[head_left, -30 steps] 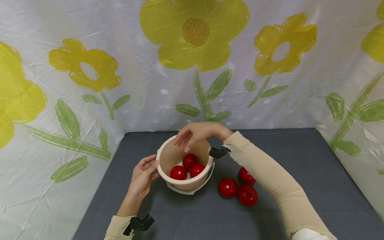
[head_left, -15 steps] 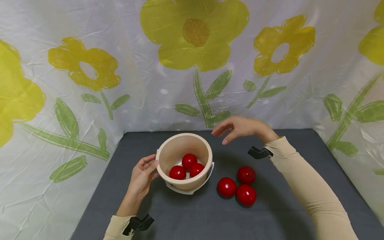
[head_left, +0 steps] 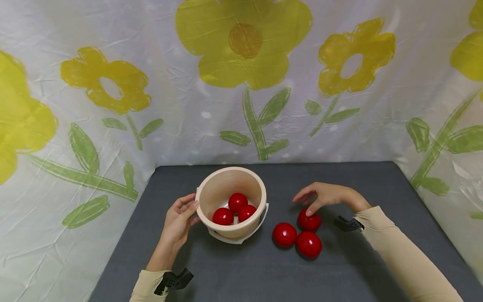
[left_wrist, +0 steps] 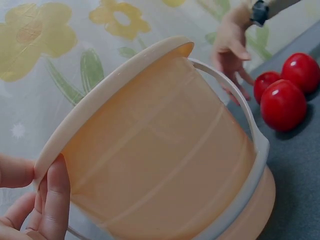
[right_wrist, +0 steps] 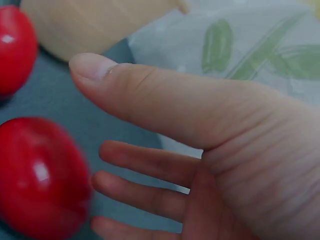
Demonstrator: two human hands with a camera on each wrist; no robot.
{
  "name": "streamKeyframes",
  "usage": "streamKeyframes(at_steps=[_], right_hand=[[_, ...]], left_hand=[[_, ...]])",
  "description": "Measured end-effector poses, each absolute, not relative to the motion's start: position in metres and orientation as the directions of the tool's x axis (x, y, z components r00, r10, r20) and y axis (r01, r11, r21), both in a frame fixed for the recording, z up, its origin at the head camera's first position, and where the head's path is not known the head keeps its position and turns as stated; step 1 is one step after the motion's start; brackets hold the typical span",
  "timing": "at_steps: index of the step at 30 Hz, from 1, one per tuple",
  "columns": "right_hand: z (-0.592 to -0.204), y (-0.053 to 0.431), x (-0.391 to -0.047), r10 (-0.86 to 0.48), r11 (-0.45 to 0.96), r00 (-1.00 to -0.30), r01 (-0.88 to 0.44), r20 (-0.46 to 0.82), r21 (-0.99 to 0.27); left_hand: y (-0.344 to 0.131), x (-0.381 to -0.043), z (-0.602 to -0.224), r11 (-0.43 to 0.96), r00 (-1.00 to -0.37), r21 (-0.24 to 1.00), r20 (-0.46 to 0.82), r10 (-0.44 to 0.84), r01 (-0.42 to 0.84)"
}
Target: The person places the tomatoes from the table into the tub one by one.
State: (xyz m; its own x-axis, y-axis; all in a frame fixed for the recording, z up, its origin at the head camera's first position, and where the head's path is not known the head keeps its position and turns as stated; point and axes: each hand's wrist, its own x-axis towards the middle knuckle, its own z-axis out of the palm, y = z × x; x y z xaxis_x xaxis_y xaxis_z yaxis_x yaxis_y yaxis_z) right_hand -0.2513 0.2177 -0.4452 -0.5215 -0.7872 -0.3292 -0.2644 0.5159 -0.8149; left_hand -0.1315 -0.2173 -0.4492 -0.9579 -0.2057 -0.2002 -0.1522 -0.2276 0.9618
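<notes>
My left hand [head_left: 176,222] pinches the rim of a cream plastic bucket [head_left: 245,182] at its left side; thumb and fingers sit on either face of the rim in the left wrist view. Inside the bucket lie three shiny red balls [head_left: 237,202]. To its right on the table, three more form a tight cluster. Just over the farthest of these, a red ball [head_left: 310,222], hovers my right hand [head_left: 329,196] with fingers spread and thumb apart. The right wrist view shows a gap between its fingers and the nearest ball [right_wrist: 42,180].
The bucket's pale handle [left_wrist: 255,165] hangs down along its right side. Two other balls of the cluster, a left one [head_left: 284,235] and a near one [head_left: 309,245], touch or nearly touch. A dark grey cloth [head_left: 241,277] covers the table; a flowered curtain [head_left: 181,126] hangs behind.
My right hand has moved from above the bucket to the right, then down toward the farthest loose ball. My left hand keeps its hold on the rim, and the balls have stayed put.
</notes>
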Motion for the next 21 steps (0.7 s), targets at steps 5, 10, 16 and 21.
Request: streamKeyframes(at_steps=[5, 10, 16, 21], right_hand=[[-0.46, 0.222, -0.244, -0.786, 0.518, -0.516, -0.248, -0.34, -0.819], [-0.469, 0.223, -0.242, -0.785, 0.532, -0.512, -0.272, -0.347, -0.802], [-0.474, 0.223, -0.242, -0.766, 0.563, -0.526, -0.271, -0.369, -0.781], [-0.468, 0.223, -0.244, -0.755, 0.564, -0.558, -0.286, -0.344, -0.774]], left_hand=[[-0.217, -0.132, -0.449, -0.223, -0.958, 0.964, -0.195, -0.208, -0.148], [-0.217, -0.132, -0.45, -0.222, -0.958, 0.963, -0.201, -0.203, -0.155], [-0.216, -0.132, -0.449, -0.219, -0.957, 0.963, -0.203, -0.205, -0.158], [-0.216, -0.132, -0.448, -0.226, -0.957, 0.962, -0.204, -0.207, -0.157]])
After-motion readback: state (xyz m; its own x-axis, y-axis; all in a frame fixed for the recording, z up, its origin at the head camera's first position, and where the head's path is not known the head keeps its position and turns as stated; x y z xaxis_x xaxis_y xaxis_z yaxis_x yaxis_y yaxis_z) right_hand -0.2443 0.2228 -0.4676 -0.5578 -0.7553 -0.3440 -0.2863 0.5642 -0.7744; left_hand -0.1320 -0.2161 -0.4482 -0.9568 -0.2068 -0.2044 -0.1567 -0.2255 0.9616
